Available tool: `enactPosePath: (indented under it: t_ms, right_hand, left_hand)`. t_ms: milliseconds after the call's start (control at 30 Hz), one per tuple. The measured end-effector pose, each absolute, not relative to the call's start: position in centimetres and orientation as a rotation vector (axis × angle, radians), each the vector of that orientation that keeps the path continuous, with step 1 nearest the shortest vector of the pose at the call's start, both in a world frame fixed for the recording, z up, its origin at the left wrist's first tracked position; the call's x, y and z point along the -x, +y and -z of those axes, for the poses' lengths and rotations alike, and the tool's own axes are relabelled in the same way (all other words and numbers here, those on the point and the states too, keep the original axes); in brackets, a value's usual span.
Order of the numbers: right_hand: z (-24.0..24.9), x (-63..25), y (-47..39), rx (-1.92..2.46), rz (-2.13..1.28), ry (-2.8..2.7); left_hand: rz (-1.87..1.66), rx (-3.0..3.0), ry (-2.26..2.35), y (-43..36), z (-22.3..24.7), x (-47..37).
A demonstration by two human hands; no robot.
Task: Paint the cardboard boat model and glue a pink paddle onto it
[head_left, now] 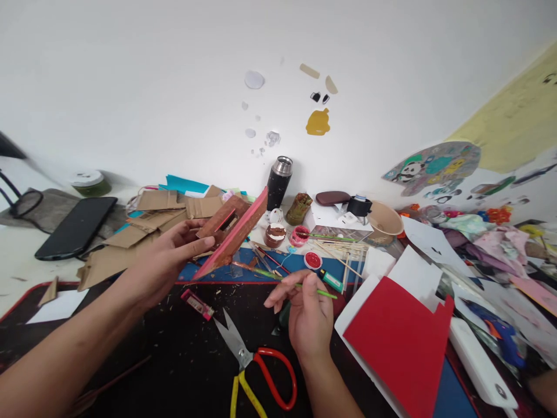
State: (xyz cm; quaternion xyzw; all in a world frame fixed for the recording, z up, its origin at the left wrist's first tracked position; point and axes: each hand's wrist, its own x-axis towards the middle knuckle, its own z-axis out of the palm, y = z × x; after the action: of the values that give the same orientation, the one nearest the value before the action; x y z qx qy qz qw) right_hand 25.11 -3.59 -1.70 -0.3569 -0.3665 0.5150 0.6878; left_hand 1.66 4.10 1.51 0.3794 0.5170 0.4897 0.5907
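Note:
My left hand is closed on a small cardboard model with a cut-out opening, painted brown with a pink-red edge, and holds it tilted above the desk. Between the fingers of my right hand is a thin paintbrush with a green handle. Its bristle end points left and meets the model's lower part; whether it touches cannot be made out. Behind the hands stand a jar of brown paint, a pot of pink paint and a lid with red paint.
Scissors lie blades apart on the black mat, near a pink lighter. Cardboard scraps pile up at left beside a phone. A black flask stands at the wall. Red card and a glue gun lie right.

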Motion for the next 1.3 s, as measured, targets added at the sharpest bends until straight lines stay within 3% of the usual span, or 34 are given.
enactPosePath:
  t_ms: [1300]
  right_hand:
    - [1.33, -25.13, -3.7, 0.844, -1.081, -0.81]
  left_hand:
    - [-1.115, -0.911, 1.23, 4.03, -1.72, -1.69]
